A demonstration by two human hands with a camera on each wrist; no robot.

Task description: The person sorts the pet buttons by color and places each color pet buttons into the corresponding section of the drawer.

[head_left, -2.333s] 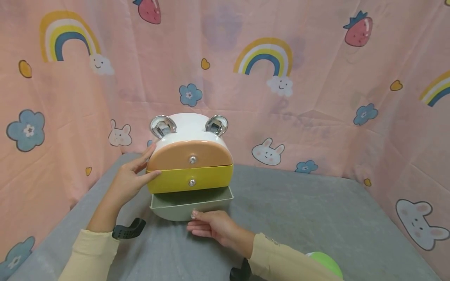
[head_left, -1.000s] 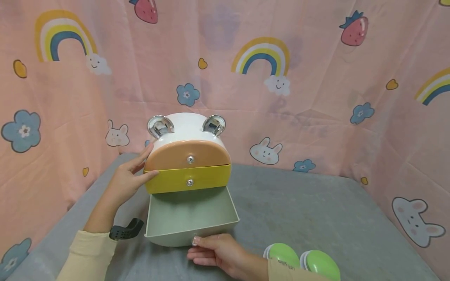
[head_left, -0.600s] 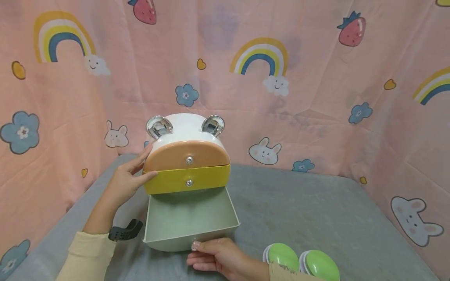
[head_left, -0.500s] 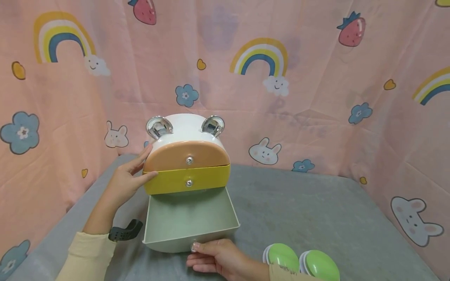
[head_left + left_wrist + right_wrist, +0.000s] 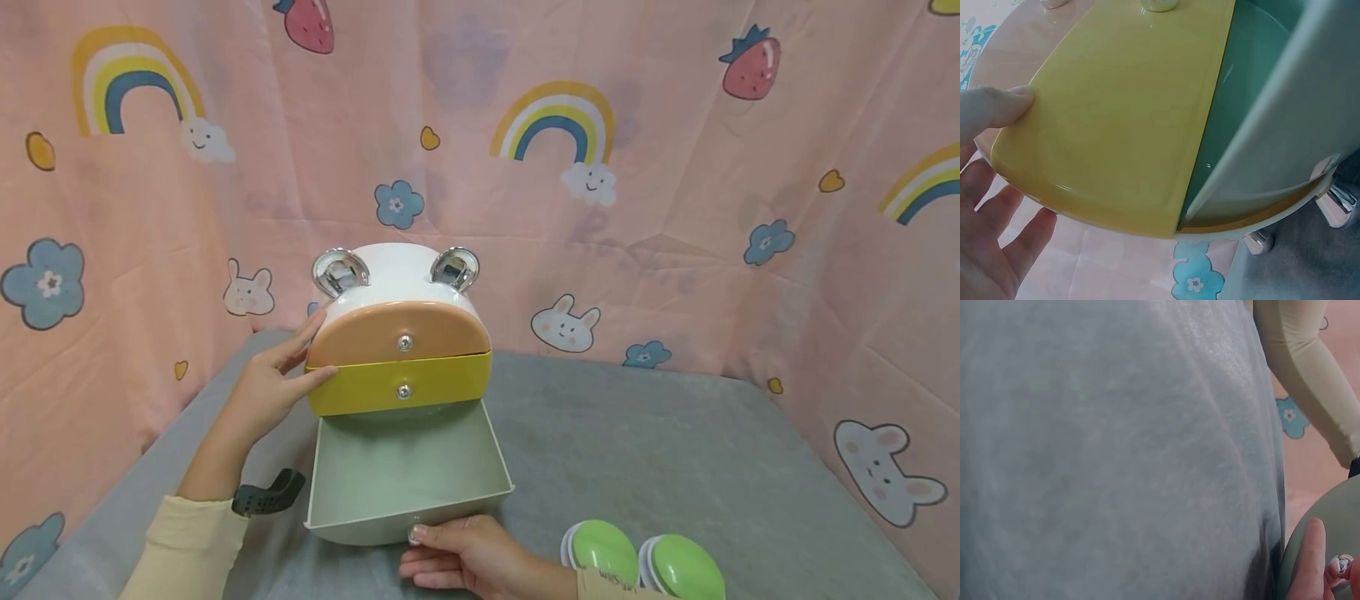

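Note:
A toy-like drawer cabinet (image 5: 405, 267) with a white top and two silver ears stands on the grey cloth in the head view. Its orange drawer (image 5: 450, 327) and yellow drawer (image 5: 457, 379) are closed, each with a clear knob. The bottom grey-green drawer (image 5: 408, 467) is pulled far out, with nothing inside it. My left hand (image 5: 273, 383) rests on the cabinet's left side, the thumb on the yellow front and the fingers spread along the side. Thumb and forefinger of my right hand (image 5: 472, 554) pinch the bottom drawer's small knob (image 5: 1340, 564).
Two round green-and-white objects (image 5: 603, 546) lie on the cloth at lower right, partly behind the right sleeve (image 5: 615, 587). Grey cloth (image 5: 637, 442) covers the tabletop. A pink patterned curtain (image 5: 675, 250) hangs behind and at both sides.
The bottom drawer has slid out toward me from partly open, pulled by my right hand on its knob, moving only slightly lately. My left hand has kept its place on the cabinet.

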